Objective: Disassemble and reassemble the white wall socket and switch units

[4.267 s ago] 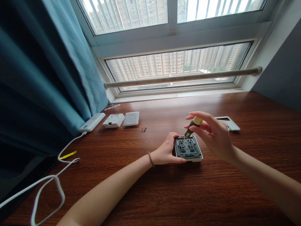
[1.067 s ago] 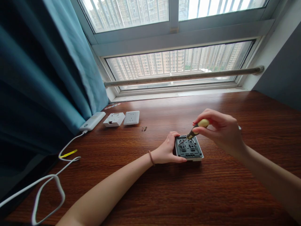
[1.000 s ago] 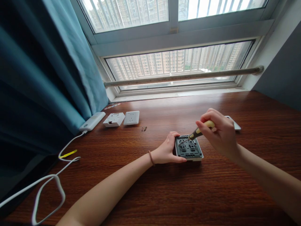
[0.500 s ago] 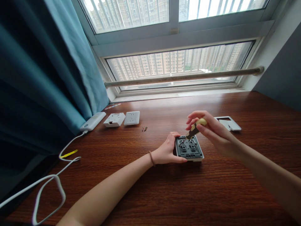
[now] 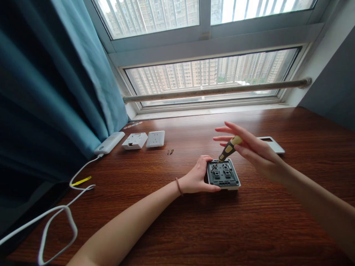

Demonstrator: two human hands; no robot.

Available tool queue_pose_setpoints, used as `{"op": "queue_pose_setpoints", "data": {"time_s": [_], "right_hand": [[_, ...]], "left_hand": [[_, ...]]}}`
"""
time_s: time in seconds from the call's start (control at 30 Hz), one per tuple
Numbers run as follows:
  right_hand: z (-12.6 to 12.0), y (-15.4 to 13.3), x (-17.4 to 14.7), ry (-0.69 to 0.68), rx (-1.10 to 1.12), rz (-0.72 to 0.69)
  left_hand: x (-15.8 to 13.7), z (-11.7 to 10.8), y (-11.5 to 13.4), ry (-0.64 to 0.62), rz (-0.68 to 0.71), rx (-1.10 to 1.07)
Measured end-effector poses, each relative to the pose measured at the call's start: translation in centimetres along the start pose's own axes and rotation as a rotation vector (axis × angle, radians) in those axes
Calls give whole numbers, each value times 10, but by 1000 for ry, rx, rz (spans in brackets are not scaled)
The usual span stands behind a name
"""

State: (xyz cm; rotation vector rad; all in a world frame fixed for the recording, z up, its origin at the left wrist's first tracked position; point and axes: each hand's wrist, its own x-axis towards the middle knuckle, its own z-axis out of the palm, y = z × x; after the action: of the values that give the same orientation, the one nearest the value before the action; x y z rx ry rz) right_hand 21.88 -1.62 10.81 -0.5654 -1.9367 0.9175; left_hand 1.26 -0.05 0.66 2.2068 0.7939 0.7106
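Dark wood grain spreads across the tabletop [image 5: 172, 229], bare below the left thumb. Just beyond, the left hand [image 5: 198, 177] grips a square gray-faced unit [image 5: 226, 181] lying flat on the wood: the thumb presses along its near edge and the fingers bend around its far-left corner. Above that face the right hand [image 5: 257, 155] holds a screwdriver [image 5: 229, 149]; thumb and a mostly hidden finger seem to pinch the yellow end of the handle while other fingers spread out past it. The tip meets the face near its left edge, close to the left-hand fingers; what sits under it is too small to tell. Farther, to the left of those fingers, lie small screws [image 5: 170, 151], then a socket panel [image 5: 155, 139] and a white box [image 5: 135, 141]; behind the right hand a white frame [image 5: 276, 145] is partly covered. A window [image 5: 210, 74] closes the far side. Turning a screw looks like the step in hand; the next move probably calls for a fresh grip with the tip kept seated. Compared with a second ago, the handle stands steeper, the right-hand fingers are opened out rather than curled, and the left hand and unit stay put.
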Motion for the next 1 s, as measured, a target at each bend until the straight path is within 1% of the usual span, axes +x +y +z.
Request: {"op": "queue_pose_setpoints", "data": {"time_s": [0.07, 0.1, 0.13, 0.23, 0.3, 0.37, 0.5, 0.53, 0.57, 0.63, 0.7, 0.77, 0.8, 0.83, 0.87, 1.0], "right_hand": [[-2, -5, 1, -32, 17, 21], [-3, -5, 1, -20, -1, 39], [-3, -5, 1, 16, -31, 58], [-1, 0, 0, 181, -151, 103], [0, 3, -1, 220, -221, 82], [-1, 3, -2, 160, -267, 25], [-5, -5, -3, -59, -241, -108], [-6, -7, -3, -84, -236, -124], [-5, -8, -3, -77, -243, -128], [-2, -7, -3, 20, -288, -97], [1, -2, -4, 174, -348, -44], [3, 3, -4, 311, -410, -21], [4, 5, -4, 348, -432, -27], [3, 6, -3, 356, -443, -39], [3, 6, -3, 334, -441, -52], [-3, 1, -1, 145, -329, -67]], "left_hand": [[0, 0, 0, -2, 3, 2], [0, -1, 0, -2, 1, 3], [0, -1, 0, -1, 0, 4], [0, -1, -1, 0, 4, 3], [0, 0, -2, 3, 10, 2], [0, 0, -2, 6, 8, 2], [0, 0, -2, 13, 2, 2], [0, 0, -1, 12, 0, 4], [0, 0, -1, 9, -1, 7], [0, -1, -1, 4, -3, 13], [-1, -1, -1, 1, -2, 17], [-1, -1, -1, 1, 0, 22], [-1, 0, -1, -1, 2, 24], [-1, 0, -1, -2, 4, 26], [-1, 0, -1, -3, 7, 27], [0, -1, -1, -3, 20, 24]]}}
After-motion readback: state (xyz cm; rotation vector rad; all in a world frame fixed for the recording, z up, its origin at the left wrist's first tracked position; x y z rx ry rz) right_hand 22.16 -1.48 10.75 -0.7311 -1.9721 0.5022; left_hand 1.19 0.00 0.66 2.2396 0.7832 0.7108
